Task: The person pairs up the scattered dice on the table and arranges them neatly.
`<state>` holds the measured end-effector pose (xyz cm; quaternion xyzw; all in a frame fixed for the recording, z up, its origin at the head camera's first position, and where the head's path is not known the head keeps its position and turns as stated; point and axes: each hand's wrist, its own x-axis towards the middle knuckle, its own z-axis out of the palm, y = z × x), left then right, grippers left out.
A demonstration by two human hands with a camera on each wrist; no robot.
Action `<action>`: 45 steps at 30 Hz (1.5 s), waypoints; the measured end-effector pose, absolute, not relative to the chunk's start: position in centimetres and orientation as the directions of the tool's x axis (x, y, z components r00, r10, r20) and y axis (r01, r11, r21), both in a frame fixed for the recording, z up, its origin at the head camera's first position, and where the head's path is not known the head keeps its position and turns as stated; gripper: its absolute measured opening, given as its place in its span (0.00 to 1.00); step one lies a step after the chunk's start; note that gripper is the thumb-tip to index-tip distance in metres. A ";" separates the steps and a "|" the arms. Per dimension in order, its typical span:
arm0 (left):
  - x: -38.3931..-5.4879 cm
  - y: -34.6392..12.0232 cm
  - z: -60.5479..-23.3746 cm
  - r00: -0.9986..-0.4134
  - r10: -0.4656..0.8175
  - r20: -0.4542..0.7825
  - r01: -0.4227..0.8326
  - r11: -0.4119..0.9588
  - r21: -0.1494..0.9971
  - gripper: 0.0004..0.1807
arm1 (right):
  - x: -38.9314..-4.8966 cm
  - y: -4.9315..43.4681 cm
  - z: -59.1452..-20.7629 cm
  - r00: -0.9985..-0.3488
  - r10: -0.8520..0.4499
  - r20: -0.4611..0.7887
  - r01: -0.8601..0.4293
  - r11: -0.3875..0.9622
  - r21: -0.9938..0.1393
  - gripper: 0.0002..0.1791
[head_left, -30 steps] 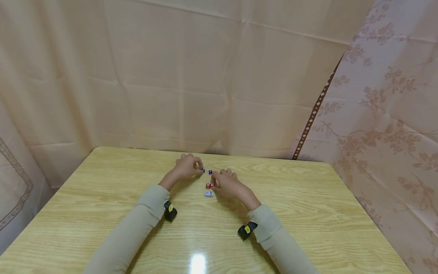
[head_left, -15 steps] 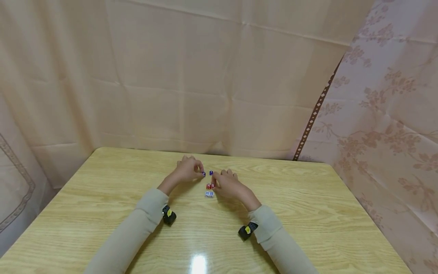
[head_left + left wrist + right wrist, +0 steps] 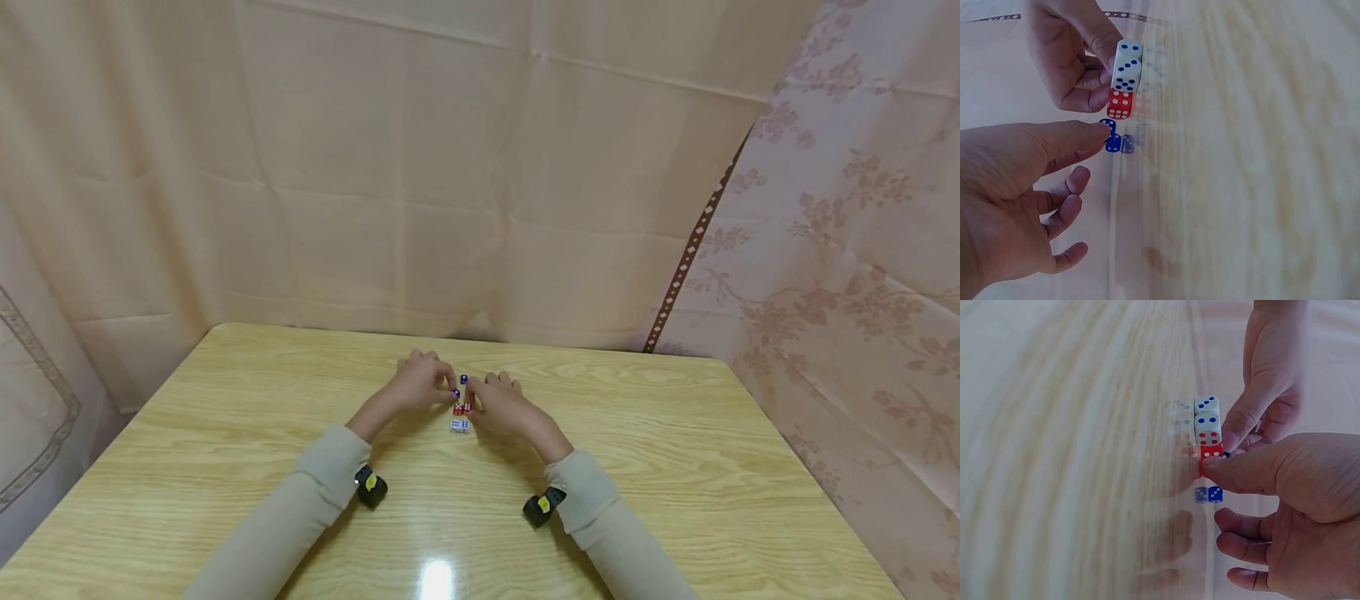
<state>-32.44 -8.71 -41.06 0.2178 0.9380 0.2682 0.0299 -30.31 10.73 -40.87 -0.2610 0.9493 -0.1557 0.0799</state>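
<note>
In the head view, my left hand (image 3: 420, 383) pinches a blue die (image 3: 456, 393) between thumb and index finger, just behind the red dice (image 3: 459, 409). Its other fingers are loosely bent. My right hand (image 3: 502, 404) holds the right-hand red die at its side; in the right wrist view the thumb covers part of that red die (image 3: 1212, 452). A second blue die (image 3: 464, 379) stands alone farther back on the table. Two white dice (image 3: 459, 426) sit side by side in front of the red pair. My right index fingertip is hidden in the right wrist view.
The wood-grain table (image 3: 660, 467) extends widely around the dice. A beige curtain (image 3: 375, 208) hangs behind its back edge, and a floral curtain (image 3: 862, 250) hangs at the right. Both wrists wear black cameras.
My left hand has moved toward me and slightly right, carrying the blue die from beside the other blue die to the red dice. My right hand stays almost still.
</note>
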 end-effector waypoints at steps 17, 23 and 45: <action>-32.8 -8.3 -41.5 -0.899 0.433 0.063 0.404 0.765 0.502 0.04 | -30.4 10.7 -40.9 -0.850 -0.523 -0.064 -0.474 0.812 -0.341 0.06; -32.9 -8.1 -41.5 -0.903 0.427 0.048 0.391 0.770 0.504 0.04 | -30.5 10.6 -40.9 -0.850 -0.522 -0.069 -0.472 0.814 -0.340 0.07; -33.2 -8.0 -40.9 -0.900 0.435 -0.024 0.367 0.787 0.496 0.05 | -30.3 10.4 -40.8 -0.858 -0.509 -0.074 -0.459 0.822 -0.339 0.06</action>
